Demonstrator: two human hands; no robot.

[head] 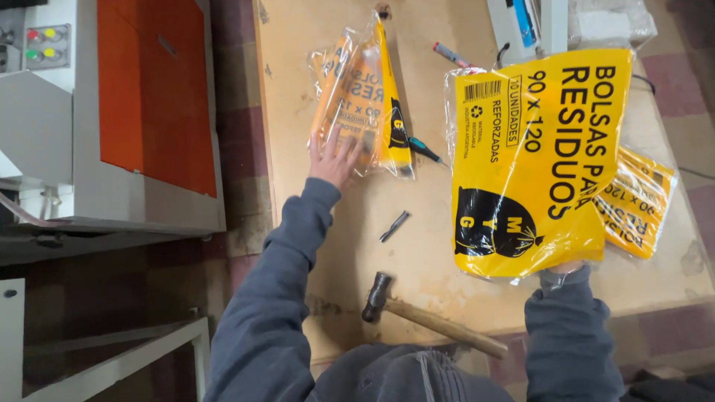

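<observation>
My left hand lies flat with the fingers spread on the lower edge of a crumpled yellow bag pack in clear wrap, pressing on it and gripping nothing; the pack rests on the wooden table toward its far left side. My right hand is almost wholly hidden behind a large yellow bag pack with black print, which I hold up by its bottom edge above the table; I cannot tell how far those fingers are closed. Just to the right, partly under it, lies another yellow pack. Between my arms a hammer with a wooden handle rests near the table's front edge, a small dark bit lies beyond it, and a screwdriver sits just beside the crumpled pack.
</observation>
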